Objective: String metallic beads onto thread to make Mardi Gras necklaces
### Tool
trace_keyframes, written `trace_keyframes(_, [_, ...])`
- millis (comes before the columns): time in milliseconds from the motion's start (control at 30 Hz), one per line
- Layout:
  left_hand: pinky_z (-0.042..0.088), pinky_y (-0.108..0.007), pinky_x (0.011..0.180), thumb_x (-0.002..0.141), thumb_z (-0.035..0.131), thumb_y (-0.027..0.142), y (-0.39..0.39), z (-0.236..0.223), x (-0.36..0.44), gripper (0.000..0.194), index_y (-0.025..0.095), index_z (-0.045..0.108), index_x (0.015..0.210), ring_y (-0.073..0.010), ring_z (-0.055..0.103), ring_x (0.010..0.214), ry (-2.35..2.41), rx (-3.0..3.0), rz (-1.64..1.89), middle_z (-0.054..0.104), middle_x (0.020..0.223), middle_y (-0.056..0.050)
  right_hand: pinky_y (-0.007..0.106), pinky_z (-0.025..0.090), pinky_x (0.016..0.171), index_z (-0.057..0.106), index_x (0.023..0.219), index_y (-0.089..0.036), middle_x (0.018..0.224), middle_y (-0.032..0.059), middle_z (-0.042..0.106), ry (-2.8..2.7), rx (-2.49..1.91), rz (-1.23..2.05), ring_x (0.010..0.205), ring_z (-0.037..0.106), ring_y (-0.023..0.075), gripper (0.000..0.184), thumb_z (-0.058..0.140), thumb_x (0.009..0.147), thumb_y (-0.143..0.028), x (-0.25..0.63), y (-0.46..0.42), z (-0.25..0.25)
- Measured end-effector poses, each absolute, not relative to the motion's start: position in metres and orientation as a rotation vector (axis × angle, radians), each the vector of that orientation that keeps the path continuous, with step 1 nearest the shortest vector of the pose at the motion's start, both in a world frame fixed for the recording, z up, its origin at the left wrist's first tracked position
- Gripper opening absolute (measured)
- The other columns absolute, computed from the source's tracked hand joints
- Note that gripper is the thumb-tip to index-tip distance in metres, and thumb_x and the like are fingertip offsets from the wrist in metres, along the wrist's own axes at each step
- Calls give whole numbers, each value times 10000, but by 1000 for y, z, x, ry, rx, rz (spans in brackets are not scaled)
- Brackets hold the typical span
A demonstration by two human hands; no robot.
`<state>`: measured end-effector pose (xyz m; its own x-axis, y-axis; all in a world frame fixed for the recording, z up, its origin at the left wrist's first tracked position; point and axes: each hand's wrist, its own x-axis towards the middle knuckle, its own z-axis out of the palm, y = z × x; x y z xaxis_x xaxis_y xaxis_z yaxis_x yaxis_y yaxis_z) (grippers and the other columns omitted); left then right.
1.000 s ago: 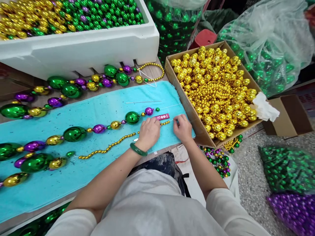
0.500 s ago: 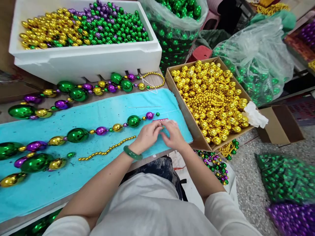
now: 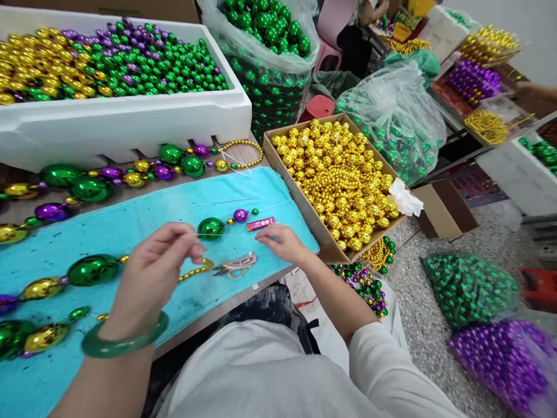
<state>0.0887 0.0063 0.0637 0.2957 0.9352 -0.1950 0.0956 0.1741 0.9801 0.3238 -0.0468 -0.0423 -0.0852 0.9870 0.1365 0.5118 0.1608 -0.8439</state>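
A thin white thread [image 3: 226, 234] runs taut between my two hands above the blue cloth [image 3: 161, 212]. My left hand [image 3: 163, 261], with a green bangle [image 3: 126, 342] at the wrist, pinches one end. At the other end my right hand [image 3: 278, 241] has its fingertips closed on the thread. Below the thread lie small scissors [image 3: 237, 265]. A red and white small packet [image 3: 261, 224] rests just beyond my right fingers. Behind the thread sits a bead strand with a green ball [image 3: 211, 228] and a purple bead [image 3: 241, 215]. A short gold bead string [image 3: 195, 270] is partly hidden by my left hand.
A white foam box [image 3: 130, 125] of loose beads stands at the back left. To the right, a cardboard box [image 3: 296, 177] holds gold beads. Finished-looking strands [image 3: 91, 188] lie along the foam box. Bags of green [image 3: 470, 287] and purple beads [image 3: 500, 360] sit on the floor.
My hands have parted, the left one moving left and up, with the thread now stretched between them. The scissors and the packet are now uncovered. The view has turned right.
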Motion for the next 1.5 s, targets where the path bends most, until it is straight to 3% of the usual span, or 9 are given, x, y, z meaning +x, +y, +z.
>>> trace_keyframes(267, [577,-452,789,755,748,413,5,67,39,203,285,594,721,-138,374,562,1249,901,993,387,554,43,291,514,768,740,851,-178,856,46,730,-1403,-1578,813,788,653,165,224,617,844,-365,371,-51,-27])
trace_keyframes(467, [558,-476,873,750,752,399,3,52,14,244,273,548,709,-146,398,603,1353,897,1053,421,586,45,264,487,652,720,823,-166,724,17,685,-1263,-1629,840,671,604,146,235,640,773,-382,392,-43,-21])
trace_keyframes(733, [510,-496,824,842,545,411,-10,26,-7,150,321,614,744,-313,627,976,1775,1953,754,622,748,9,280,497,708,725,814,-186,789,25,723,-1465,-1635,771,736,642,165,185,616,830,-334,369,-48,-4])
trace_keyframes(867, [502,-479,940,910,491,387,-18,28,26,217,299,679,972,-298,630,1083,1507,2162,762,691,1016,-17,309,515,802,742,851,-222,887,43,756,-1732,-1581,627,843,683,188,177,575,884,-269,341,-51,14])
trace_keyframes(1000, [571,-378,832,872,570,445,-21,28,83,451,270,607,1285,-206,680,887,1126,1906,711,598,1326,-77,309,514,847,738,918,-226,906,43,764,-1923,-1460,528,875,698,183,186,553,921,-252,323,-52,32])
trace_keyframes(1067, [586,-331,745,841,598,465,-18,27,108,515,252,596,1310,-189,680,871,928,1712,607,557,1379,-101,306,515,853,732,934,-221,914,43,765,-1961,-1397,500,889,702,181,190,543,931,-244,322,-54,42])
trace_keyframes(1167, [551,-276,602,808,625,483,-13,24,129,389,190,728,1042,-180,662,750,769,1495,437,712,1020,-97,292,522,839,732,944,-224,932,36,764,-1940,-1358,495,887,702,167,205,529,946,-256,328,-58,58])
trace_keyframes(1267, [463,-245,506,808,632,478,-9,26,128,316,182,736,848,-134,553,544,813,1378,414,620,596,-17,274,529,790,740,924,-216,906,33,758,-1882,-1399,544,846,697,155,204,551,940,-289,343,-62,65])
trace_keyframes(1500, [366,-266,467,815,680,434,-5,60,104,205,235,724,835,-124,429,481,919,1107,865,428,447,42,291,520,787,755,803,-192,822,17,739,-1621,-1711,678,798,676,140,98,660,817,-209,424,-55,53])
